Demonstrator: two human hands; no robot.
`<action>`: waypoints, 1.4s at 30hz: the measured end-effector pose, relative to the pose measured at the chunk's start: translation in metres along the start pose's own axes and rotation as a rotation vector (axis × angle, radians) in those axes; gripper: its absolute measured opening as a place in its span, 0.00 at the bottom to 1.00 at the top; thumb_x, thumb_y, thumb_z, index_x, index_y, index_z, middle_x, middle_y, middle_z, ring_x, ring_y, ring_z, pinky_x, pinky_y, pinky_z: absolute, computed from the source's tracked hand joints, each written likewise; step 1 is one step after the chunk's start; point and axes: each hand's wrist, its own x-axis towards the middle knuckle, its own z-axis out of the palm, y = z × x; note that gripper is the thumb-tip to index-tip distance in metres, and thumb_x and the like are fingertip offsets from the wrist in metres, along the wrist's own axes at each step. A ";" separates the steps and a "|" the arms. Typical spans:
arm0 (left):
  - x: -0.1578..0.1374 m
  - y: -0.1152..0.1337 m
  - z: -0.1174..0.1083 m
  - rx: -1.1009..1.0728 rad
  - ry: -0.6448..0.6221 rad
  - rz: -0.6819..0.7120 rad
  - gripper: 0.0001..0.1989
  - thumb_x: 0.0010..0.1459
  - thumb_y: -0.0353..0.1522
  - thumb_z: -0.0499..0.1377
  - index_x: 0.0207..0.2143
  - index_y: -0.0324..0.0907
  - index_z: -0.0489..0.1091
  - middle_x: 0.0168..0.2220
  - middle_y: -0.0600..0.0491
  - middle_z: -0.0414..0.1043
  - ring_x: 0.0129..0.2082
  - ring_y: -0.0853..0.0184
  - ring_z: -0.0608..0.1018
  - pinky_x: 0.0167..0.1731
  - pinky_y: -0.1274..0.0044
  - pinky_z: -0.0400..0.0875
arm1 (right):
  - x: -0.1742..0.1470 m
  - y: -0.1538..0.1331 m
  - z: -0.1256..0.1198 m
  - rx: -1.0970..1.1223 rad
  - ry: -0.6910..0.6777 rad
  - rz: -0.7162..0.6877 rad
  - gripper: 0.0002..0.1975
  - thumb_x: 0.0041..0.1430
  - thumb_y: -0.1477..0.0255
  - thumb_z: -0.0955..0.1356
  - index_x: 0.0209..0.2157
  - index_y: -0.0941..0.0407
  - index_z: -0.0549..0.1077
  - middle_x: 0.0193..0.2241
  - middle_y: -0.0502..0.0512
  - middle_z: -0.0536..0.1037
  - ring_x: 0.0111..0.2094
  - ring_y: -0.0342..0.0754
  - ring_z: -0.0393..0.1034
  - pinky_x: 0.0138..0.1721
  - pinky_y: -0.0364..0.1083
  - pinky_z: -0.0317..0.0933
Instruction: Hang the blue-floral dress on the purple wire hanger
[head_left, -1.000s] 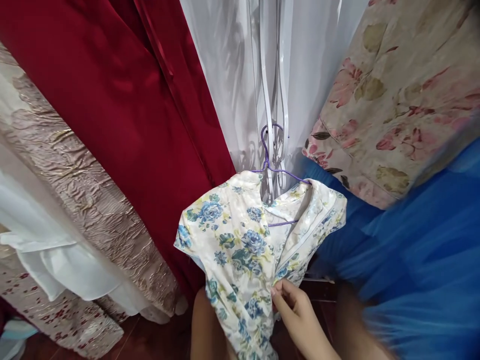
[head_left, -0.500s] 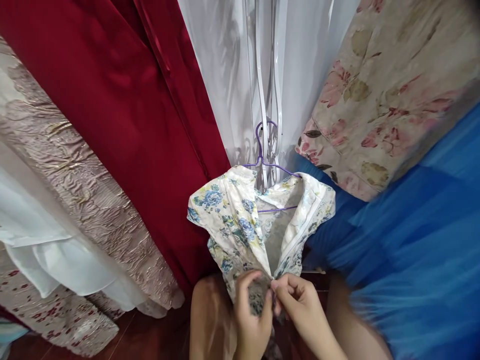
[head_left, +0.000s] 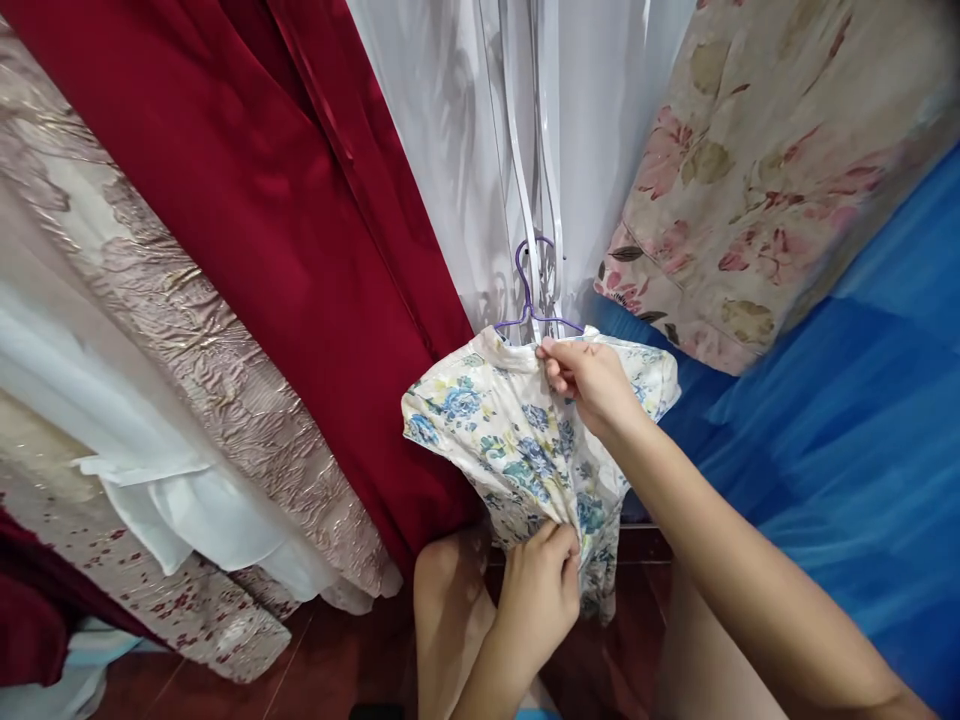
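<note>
A white dress with blue and yellow-green flowers and cap sleeves hangs from a purple hanger. Its opening is closed up to the neckline. There my right hand pinches a zipper pull, itself hidden by the fingertips. Lower down, my left hand is closed on the gathered cloth at the dress's waist, drawing the fabric taut in folds. My right forearm crosses in front of the dress's right side.
White straps hang by the hanger hook, before a white cloth. Red cloth and a textured pink garment hang left; a pink-flowered garment and blue fabric hang right. Below are my bare knee and a reddish tiled floor.
My right hand has risen from the waist to the neckline, and the dress's gaping front has closed. My left hand has gone from loosely curled fingers to gripping the cloth.
</note>
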 end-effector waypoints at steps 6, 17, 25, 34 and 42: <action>0.032 -0.002 -0.043 -0.159 0.161 0.140 0.08 0.62 0.28 0.59 0.44 0.46 0.72 0.38 0.53 0.73 0.37 0.65 0.75 0.40 0.75 0.67 | -0.012 0.005 0.003 -0.063 -0.013 -0.088 0.10 0.57 0.69 0.71 0.24 0.56 0.73 0.15 0.46 0.70 0.15 0.39 0.56 0.17 0.43 0.46; 0.141 0.045 -0.136 -0.189 0.617 0.412 0.07 0.65 0.34 0.59 0.36 0.41 0.74 0.32 0.54 0.75 0.31 0.69 0.75 0.32 0.79 0.69 | -0.008 0.021 -0.009 -0.248 -0.056 -0.195 0.14 0.56 0.63 0.71 0.23 0.56 0.68 0.13 0.44 0.67 0.15 0.39 0.56 0.19 0.41 0.48; 0.148 -0.018 -0.187 -0.682 1.197 0.193 0.06 0.61 0.32 0.62 0.32 0.38 0.71 0.28 0.56 0.69 0.30 0.73 0.73 0.36 0.82 0.68 | -0.031 0.060 -0.034 -0.458 -0.114 -0.186 0.14 0.59 0.65 0.68 0.23 0.54 0.64 0.16 0.43 0.62 0.19 0.40 0.55 0.22 0.41 0.49; 0.140 -0.098 -0.120 -1.337 0.823 -0.560 0.14 0.63 0.26 0.50 0.23 0.40 0.56 0.21 0.57 0.60 0.24 0.70 0.72 0.37 0.71 0.72 | -0.057 0.082 -0.064 -0.604 -0.159 -0.074 0.12 0.56 0.74 0.66 0.21 0.54 0.61 0.17 0.43 0.62 0.20 0.41 0.56 0.24 0.41 0.49; 0.110 -0.040 -0.049 -1.218 0.388 -0.269 0.08 0.59 0.35 0.63 0.34 0.39 0.71 0.29 0.53 0.70 0.31 0.68 0.75 0.38 0.77 0.70 | -0.077 0.101 -0.129 -0.820 -0.238 0.074 0.09 0.56 0.72 0.68 0.23 0.56 0.68 0.18 0.46 0.68 0.22 0.44 0.62 0.26 0.43 0.54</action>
